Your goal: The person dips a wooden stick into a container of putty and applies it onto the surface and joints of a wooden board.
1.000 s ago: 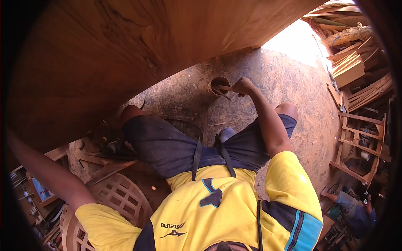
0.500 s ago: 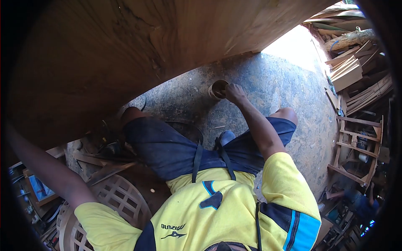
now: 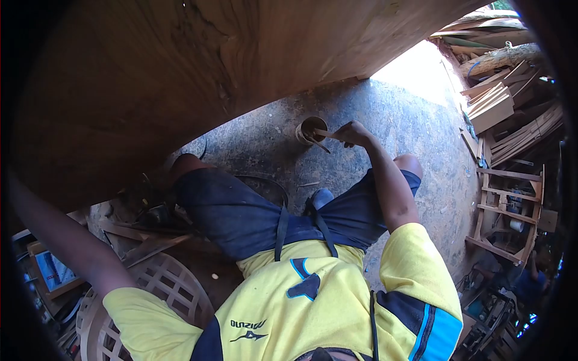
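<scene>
A small round tub [image 3: 303,135] with a dark inside stands on the worn grey surface in front of me. My right hand [image 3: 353,133] is closed around one end of a flat wooden stick [image 3: 328,133], whose other end reaches into the tub's mouth. A second thin stick [image 3: 319,144] leans out over the rim, below the held one. A large wooden panel [image 3: 198,66] with dark grain slants across the top of the view. My left forearm [image 3: 66,243] stretches toward the panel's lower left edge; the left hand itself is lost in the dark there.
Beside my left arm lies a round wooden lattice piece [image 3: 168,289], with wood offcuts [image 3: 156,243] near it. On the right are stacked boards [image 3: 490,108], a log [image 3: 503,59] and a wooden frame [image 3: 509,210]. Another person [image 3: 524,283] is dimly visible at lower right.
My right hand has drawn back from the tub's mouth, to the right, and the stick in it now shows. A second stick is visible leaning from the tub.
</scene>
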Motion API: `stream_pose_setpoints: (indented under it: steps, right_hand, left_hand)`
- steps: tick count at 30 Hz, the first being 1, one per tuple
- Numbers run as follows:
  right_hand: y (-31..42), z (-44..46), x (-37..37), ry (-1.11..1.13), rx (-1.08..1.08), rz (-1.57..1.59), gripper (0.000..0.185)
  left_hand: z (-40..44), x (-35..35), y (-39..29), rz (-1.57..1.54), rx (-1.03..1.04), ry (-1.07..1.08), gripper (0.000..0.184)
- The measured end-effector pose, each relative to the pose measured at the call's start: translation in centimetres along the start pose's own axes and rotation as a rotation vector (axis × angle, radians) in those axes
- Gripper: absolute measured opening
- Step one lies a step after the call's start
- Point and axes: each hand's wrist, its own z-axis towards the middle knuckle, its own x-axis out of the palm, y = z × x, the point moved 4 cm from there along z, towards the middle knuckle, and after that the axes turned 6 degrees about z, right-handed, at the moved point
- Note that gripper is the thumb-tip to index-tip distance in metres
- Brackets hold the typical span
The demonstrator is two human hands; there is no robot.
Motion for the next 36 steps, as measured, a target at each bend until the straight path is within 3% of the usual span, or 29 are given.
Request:
stream_pose_setpoints:
  steps: [6, 9, 11, 13, 15, 17, 19, 21, 24, 32, 36]
  right_hand:
    - [-0.5, -0.9, -0.4, -0.022, 0.003, 0.024, 0.029]
    - [0.8, 0.3, 1.9, -0.129, -0.012, -0.169, 0.025]
    - [2.3, 1.4, 4.2, -0.298, -0.168, -0.655, 0.023]
    - [2.3, 3.0, 6.0, -0.259, -0.137, -0.721, 0.023]
    - [1.7, 3.7, 7.3, -0.185, -0.106, -0.704, 0.026]
    - [1.1, 4.1, 6.2, -0.271, -0.091, -0.663, 0.031]
    - [-0.4, 2.9, 4.2, -0.074, 0.058, -0.103, 0.032]
    - [-0.7, 1.7, 2.7, -0.040, 0.073, -0.110, 0.027]
    - [-0.3, -0.2, 1.4, -0.013, 0.058, -0.032, 0.035]
    - [2.2, -3.5, -1.3, 0.011, 0.006, 0.040, 0.034]
    - [7.0, -8.4, -2.5, 0.019, -0.055, 0.057, 0.038]
  left_hand:
    - [-0.3, -0.6, 0.6, 0.003, -0.013, -0.006, 0.044]
    - [-0.1, -0.8, 0.4, -0.001, -0.013, -0.013, 0.044]
    - [0.0, -1.1, 0.3, 0.000, -0.007, -0.014, 0.044]
    - [0.1, -1.3, 0.3, 0.004, 0.003, -0.012, 0.044]
    - [0.2, -1.5, 0.2, 0.012, 0.011, -0.009, 0.045]
    - [0.1, -1.9, 0.0, -0.012, 0.029, 0.003, 0.044]
    - [0.2, -2.1, -0.5, -0.010, 0.012, 0.002, 0.044]
    - [0.1, -2.0, -0.5, -0.015, -0.012, -0.002, 0.044]
    - [0.2, -1.7, 0.5, 0.010, -0.021, 0.028, 0.043]
    - [-0.9, -1.7, 0.9, 0.050, -0.031, 0.028, 0.042]
    - [-1.5, -1.7, 1.3, 0.079, -0.048, 0.043, 0.043]
